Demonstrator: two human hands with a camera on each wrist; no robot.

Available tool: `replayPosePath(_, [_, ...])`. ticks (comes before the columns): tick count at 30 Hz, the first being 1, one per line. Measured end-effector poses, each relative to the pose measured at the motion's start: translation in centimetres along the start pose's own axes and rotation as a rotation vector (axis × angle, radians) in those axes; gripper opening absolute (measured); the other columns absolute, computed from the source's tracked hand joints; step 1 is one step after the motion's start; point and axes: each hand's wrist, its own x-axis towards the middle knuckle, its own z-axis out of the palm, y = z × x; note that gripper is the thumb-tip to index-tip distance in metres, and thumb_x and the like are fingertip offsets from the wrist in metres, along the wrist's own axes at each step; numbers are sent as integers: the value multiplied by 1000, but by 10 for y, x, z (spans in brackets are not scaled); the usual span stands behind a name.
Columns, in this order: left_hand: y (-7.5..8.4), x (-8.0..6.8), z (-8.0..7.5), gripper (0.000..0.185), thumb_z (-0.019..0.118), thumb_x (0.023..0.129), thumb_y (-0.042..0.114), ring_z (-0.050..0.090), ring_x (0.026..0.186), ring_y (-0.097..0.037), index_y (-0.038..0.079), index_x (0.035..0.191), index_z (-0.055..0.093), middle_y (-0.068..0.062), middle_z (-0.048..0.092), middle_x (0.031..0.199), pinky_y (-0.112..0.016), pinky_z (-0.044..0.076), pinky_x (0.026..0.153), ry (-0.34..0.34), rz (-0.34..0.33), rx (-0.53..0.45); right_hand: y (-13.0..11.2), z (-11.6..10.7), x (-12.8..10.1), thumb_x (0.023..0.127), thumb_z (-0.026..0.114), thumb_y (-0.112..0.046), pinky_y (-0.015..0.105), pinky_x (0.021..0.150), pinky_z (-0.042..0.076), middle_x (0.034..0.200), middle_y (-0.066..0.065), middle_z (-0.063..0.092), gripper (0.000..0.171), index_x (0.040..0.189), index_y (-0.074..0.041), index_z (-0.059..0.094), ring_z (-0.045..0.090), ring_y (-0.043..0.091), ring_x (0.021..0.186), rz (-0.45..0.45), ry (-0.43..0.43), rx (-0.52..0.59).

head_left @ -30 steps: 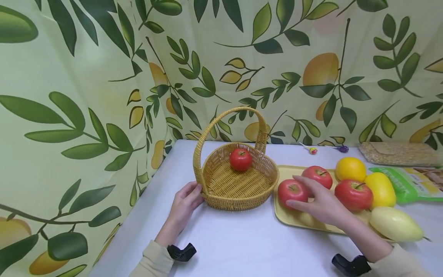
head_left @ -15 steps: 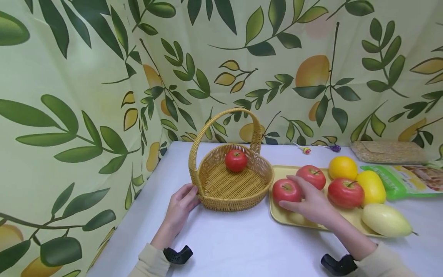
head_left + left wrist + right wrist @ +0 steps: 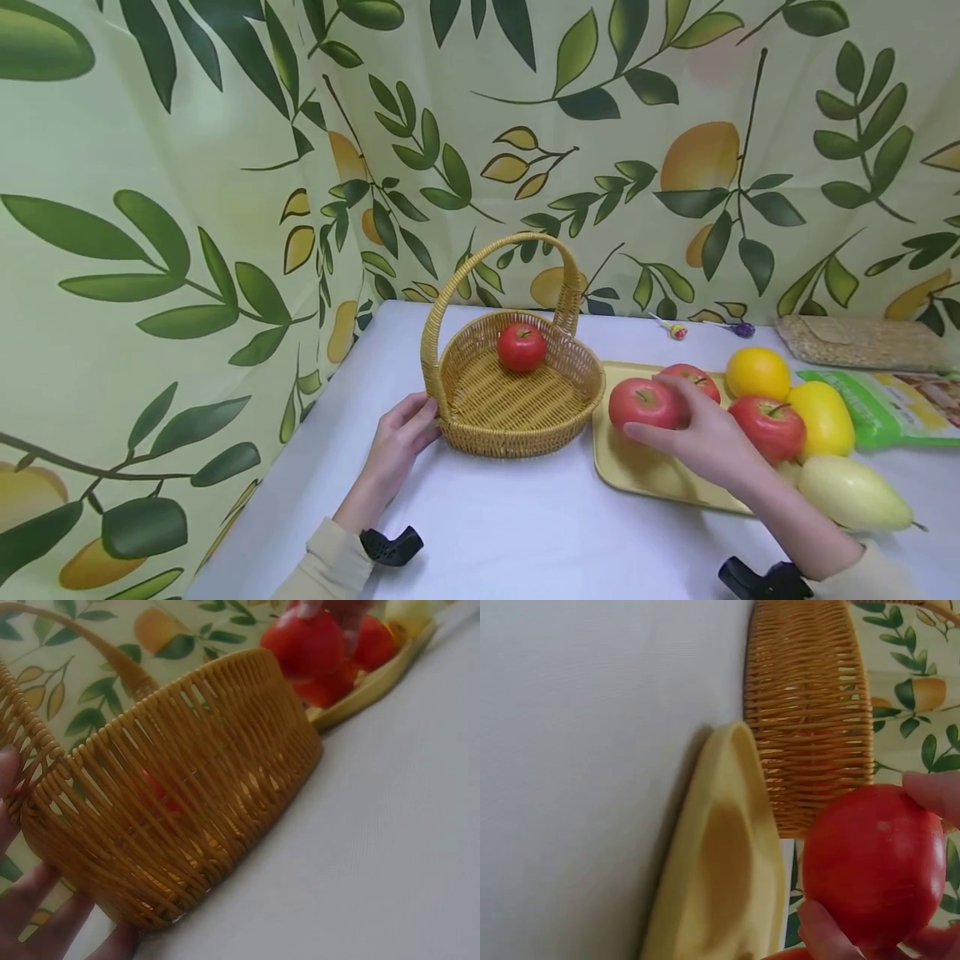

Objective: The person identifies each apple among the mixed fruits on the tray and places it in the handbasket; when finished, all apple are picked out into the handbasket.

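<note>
Backdrop: leaf-and-lemon printed cloth behind a white table (image 3: 525,517).
Head view, right: right hand (image 3: 705,437) pinches a red apple (image 3: 643,403) between thumb and fingertips, raised just above the left end of the yellow tray (image 3: 637,471).
Head view, left: left hand (image 3: 397,442) rests with relaxed fingers against the near-left wall of the wicker basket (image 3: 517,408), at the foot of its handle.
Head view, relation: basket lies directly left of the held apple, just beside the tray; one apple in the basket (image 3: 521,347) sits toward its far side, so the near floor is bare.
Left wrist view: fingertips (image 3: 30,900) touch the basket (image 3: 180,787) wall; the held apple (image 3: 311,643) hangs beyond the far rim.
Right wrist view: thumb and a finger (image 3: 934,796) clamp the apple (image 3: 874,866); tray (image 3: 720,870) edge and basket (image 3: 810,712) lie close together past it.
Others: more apples, an orange and yellow fruit on the tray.
</note>
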Motion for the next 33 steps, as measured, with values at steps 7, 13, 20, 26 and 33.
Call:
replayPosePath(7, [2,3,1,45,59,104,22,52,131,-36,-13,132,54,-29,51,141,-44,51,103,-10,4,-5,-21,-11,7,85,73,-65,56,89,55,150,29,39,114,161,-4,15,44,46,128,17,-2,144])
replayPosePath(13, [0,1,4,43,60,104,22,57,127,-31,-12,130,56,-27,53,139,-43,52,101,-6,-16,-1,-36,-13,12,82,74,-68,48,85,58,146,27,44,113,161,-6,20,46,44,125,26,-19,146])
replayPosePath(20, [-1,0,3,45,61,104,26,56,127,-35,-11,129,57,-27,55,138,-43,52,101,-6,-14,19,-50,-8,19,81,76,-66,50,86,56,146,22,47,108,160,-12,26,49,41,123,-10,-43,180])
replayPosePath(26, [0,1,3,43,61,103,25,55,127,-37,-10,128,59,-28,54,138,-45,52,101,-4,-9,17,-61,-2,25,85,76,-60,55,93,53,148,20,47,103,159,-10,26,58,36,117,-54,-92,259])
replayPosePath(33, [1,1,2,42,60,103,24,57,125,-36,-11,126,59,-26,57,135,-46,52,101,11,-7,9,-78,3,29,87,79,-50,49,94,55,149,16,45,89,153,-9,37,57,35,121,-116,-195,341])
